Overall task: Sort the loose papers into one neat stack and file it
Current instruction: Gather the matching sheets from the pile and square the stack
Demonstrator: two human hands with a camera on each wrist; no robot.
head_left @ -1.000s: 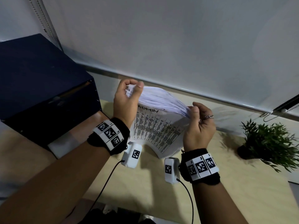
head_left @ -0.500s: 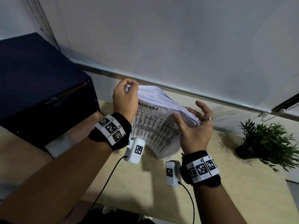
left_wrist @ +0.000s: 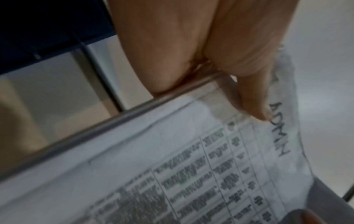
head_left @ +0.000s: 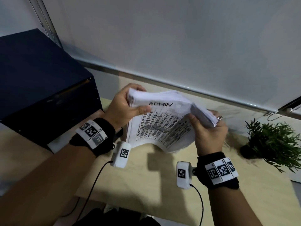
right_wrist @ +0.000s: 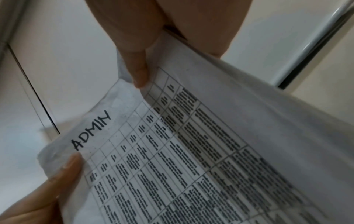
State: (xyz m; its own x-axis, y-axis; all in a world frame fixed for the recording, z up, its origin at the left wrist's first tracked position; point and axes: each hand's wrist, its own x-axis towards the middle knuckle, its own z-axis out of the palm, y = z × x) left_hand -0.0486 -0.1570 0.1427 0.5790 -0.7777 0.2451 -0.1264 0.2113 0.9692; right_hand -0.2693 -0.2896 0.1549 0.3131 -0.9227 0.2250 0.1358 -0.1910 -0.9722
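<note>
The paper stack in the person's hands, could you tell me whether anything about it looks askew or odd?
Yes. The paper stack is bowed, not flat, and its right edge fans unevenly where the right hand pinches it. The left hand grips the opposite corner beside the handwritten ADMIN. It is not yet squared.

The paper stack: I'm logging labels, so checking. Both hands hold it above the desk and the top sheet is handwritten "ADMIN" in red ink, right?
Not red: the "ADMIN" on the paper stack is black, as the right wrist view shows. The left hand and right hand do hold it above the desk.

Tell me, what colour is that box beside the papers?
Dark navy blue box, best seen from the head view.
</note>
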